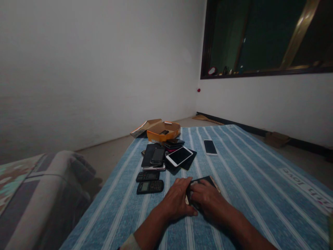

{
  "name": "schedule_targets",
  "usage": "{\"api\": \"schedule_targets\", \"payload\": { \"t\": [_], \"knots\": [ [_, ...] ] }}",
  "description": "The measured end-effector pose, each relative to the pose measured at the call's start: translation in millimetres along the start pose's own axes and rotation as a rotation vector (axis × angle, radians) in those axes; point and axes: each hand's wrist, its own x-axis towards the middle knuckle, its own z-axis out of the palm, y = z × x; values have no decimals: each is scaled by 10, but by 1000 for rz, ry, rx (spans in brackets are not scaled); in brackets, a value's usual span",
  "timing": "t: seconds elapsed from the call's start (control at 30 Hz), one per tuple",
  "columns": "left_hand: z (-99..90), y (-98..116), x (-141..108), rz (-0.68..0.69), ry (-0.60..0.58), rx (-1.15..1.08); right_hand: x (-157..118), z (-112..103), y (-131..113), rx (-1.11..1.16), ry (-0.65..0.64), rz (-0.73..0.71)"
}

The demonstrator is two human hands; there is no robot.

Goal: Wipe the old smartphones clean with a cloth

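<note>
A dark phone with pale ends (207,180) lies tilted on the blue striped cloth (234,166), partly covered by both hands. My left hand (179,198) grips its left end, thumb toward me. Over its middle is my right hand (205,196), with fingers bent and pressed on the dark surface; the fingertips are partly hidden. Left of my hands, two black keypad phones (150,186) lie one behind the other. Behind them is a pile of phones, with a white phone (179,156) on top at the right. Another white phone (210,147) lies apart, farther right.
An open orange box (163,133) with a small dark phone inside stands at the cloth's far end, its lid flap to the left. A draped grey cover (49,187) is at the left. Beyond are walls, a dark window (265,34) and a brown carton (277,139) at right.
</note>
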Motion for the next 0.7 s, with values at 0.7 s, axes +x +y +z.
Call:
{"api": "schedule_targets", "payload": {
  "t": [0.7],
  "knots": [
    [71,-85,10,38,23,26,-60,122,-36,-18,90,6]
  ]
}}
